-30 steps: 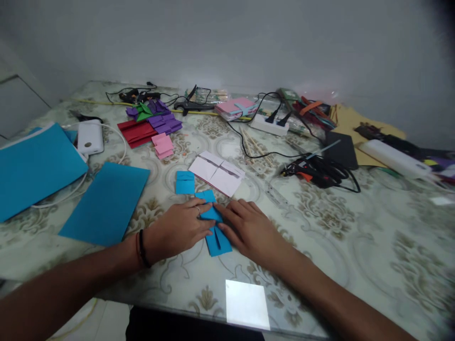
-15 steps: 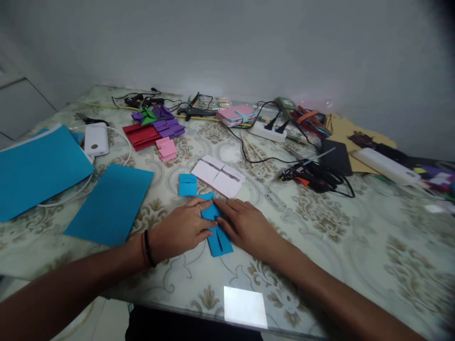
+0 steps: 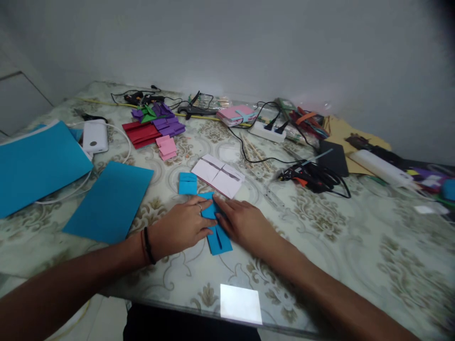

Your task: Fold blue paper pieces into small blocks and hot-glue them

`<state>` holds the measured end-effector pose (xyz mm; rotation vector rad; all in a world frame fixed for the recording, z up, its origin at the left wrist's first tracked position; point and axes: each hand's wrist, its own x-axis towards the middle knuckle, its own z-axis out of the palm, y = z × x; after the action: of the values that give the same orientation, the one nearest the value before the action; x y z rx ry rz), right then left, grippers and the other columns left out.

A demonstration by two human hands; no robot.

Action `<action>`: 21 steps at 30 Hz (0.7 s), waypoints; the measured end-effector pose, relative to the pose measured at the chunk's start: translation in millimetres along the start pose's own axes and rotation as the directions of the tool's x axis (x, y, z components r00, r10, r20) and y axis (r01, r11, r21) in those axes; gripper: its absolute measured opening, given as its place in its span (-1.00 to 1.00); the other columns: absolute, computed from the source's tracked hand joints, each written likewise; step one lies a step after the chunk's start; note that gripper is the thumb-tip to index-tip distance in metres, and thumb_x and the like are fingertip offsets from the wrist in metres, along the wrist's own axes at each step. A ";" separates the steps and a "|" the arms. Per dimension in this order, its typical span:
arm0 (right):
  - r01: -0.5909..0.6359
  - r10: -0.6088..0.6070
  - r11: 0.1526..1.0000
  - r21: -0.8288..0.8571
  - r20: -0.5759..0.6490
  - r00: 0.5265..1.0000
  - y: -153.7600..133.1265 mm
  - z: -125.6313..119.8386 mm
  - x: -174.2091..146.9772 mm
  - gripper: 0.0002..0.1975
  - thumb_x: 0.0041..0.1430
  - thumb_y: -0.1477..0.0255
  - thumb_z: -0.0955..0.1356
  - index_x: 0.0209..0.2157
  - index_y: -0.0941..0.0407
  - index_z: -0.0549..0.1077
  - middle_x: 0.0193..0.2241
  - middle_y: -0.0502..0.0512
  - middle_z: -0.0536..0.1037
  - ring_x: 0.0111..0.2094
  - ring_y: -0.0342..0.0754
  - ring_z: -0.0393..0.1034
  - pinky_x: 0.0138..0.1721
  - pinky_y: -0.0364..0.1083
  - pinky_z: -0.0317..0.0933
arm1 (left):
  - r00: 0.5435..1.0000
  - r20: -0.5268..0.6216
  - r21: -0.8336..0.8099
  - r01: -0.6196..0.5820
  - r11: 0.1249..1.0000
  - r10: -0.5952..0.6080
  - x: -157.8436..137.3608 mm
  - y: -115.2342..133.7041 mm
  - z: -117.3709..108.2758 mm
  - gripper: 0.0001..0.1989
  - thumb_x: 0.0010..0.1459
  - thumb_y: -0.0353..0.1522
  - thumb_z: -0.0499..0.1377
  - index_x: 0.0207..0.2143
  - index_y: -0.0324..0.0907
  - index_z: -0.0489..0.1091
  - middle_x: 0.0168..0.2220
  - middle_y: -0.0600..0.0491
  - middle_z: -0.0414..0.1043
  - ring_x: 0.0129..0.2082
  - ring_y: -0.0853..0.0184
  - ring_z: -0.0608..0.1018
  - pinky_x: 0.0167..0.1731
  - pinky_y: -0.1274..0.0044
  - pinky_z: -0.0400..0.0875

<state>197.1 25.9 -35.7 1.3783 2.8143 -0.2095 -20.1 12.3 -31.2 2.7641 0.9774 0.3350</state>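
Observation:
A small piece of folded blue paper [image 3: 209, 210] lies on the table under the fingers of both hands. My left hand [image 3: 183, 226] comes in from the left, its fingers spread and resting on the paper. From the other side my right hand [image 3: 245, 222] has its index finger and thumb at the paper's right edge, the other fingers bent together. Just below, partly under the hands, is a folded blue piece with a slit [image 3: 221, 240]. Another small folded blue piece [image 3: 187, 183] sits above my left hand. Behind the hands is a white folded stack with dark lines [image 3: 218, 175].
At left are blue sheets [image 3: 110, 201] and a white power bank [image 3: 95, 136] with its cable. Folded red paper [image 3: 140, 134], purple paper [image 3: 168, 126] and pink paper [image 3: 166, 148] lie behind. A power strip [image 3: 269, 131], sticks and a corded glue gun [image 3: 302, 176] stand to the right.
The view has shifted very slightly. Both hands stay on the blue paper, with hardly any movement of the right fingers along its edge.

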 end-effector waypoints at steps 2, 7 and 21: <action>-0.001 0.001 0.999 -0.039 0.007 1.000 -2.6 1.4 -7.4 -0.51 0.45 0.41 0.26 0.32 0.31 0.32 -0.11 0.34 0.68 -0.12 0.15 0.60 -0.06 0.06 0.39 | 1.000 0.002 -0.010 0.012 1.000 -0.012 -0.4 0.0 0.9 -0.77 0.35 -0.28 0.25 -0.02 -0.09 0.64 0.08 -0.16 0.59 0.27 0.06 0.45 0.18 0.21 0.41; 0.027 -0.026 0.997 -0.072 0.007 1.000 -8.4 1.7 -27.6 -0.53 0.41 0.45 0.28 0.28 0.31 0.36 -0.27 0.25 0.68 -0.26 0.09 0.59 -0.21 0.00 0.37 | 1.000 0.007 -0.009 0.027 1.000 -0.027 -0.9 -0.1 1.2 -0.77 0.34 -0.28 0.25 -0.03 -0.08 0.65 0.07 -0.17 0.60 0.27 0.04 0.46 0.17 0.21 0.43; 0.107 -0.111 0.983 -0.147 -0.018 0.994 -23.3 5.1 -68.4 -0.43 0.22 0.61 0.34 0.27 0.35 0.38 -0.38 0.14 0.65 -0.40 0.06 0.55 -0.34 0.04 0.30 | 0.998 0.030 0.089 -0.059 0.994 0.057 -2.2 4.0 -6.3 -0.71 0.42 -0.30 0.12 0.03 -0.04 0.63 0.14 -0.24 0.54 0.27 -0.02 0.45 0.12 0.19 0.46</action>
<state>220.6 -42.7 -34.0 1.2083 2.8628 0.0142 -21.0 8.5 -24.5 2.8747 0.9288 0.2672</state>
